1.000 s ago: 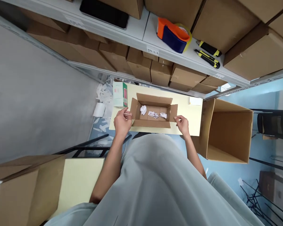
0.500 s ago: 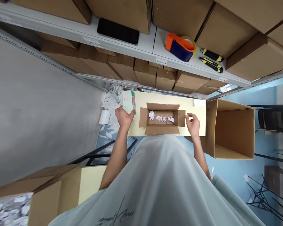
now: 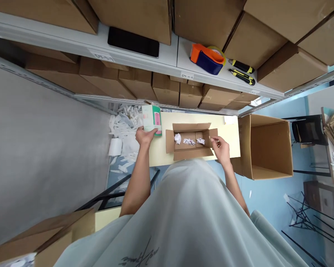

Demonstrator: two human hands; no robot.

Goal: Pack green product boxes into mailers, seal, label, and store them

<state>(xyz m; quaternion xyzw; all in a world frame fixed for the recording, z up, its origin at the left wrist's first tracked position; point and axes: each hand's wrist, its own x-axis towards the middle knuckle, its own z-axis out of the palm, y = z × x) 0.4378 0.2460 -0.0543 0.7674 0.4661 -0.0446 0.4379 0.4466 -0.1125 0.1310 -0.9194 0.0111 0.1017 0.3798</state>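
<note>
A: A person's left hand [image 3: 144, 137] holds a green-and-white box [image 3: 149, 118] at the left end of a pale desk [image 3: 159, 154], the grip clamped on its near side, thumb across the front.

B: What might go wrong there?

A: A slip. Held by one side only, the box could twist loose and drop past the desk's left edge toward the paper scraps [image 3: 125, 121]. Whether its base rests on the desk or hangs just above cannot be told.

B: And the right hand [image 3: 222, 150]?

A: At the right flap [image 3: 213, 132] of an open carton [image 3: 193, 152], thumb and forefinger close to each other; whether they pinch the cardboard is unclear. A hard tug could crease the flap or skew the carton, whose near flap sits close to the desk's front edge. Three crumpled paper wads [image 3: 189, 141] inside look loose enough to shift with a jolt.

B: Farther out?

A: Two cutters [image 3: 241, 66] lie near the lip of a shelf [image 3: 168, 52], beside a tape dispenser [image 3: 208, 61]; a knock could send one down.
</note>
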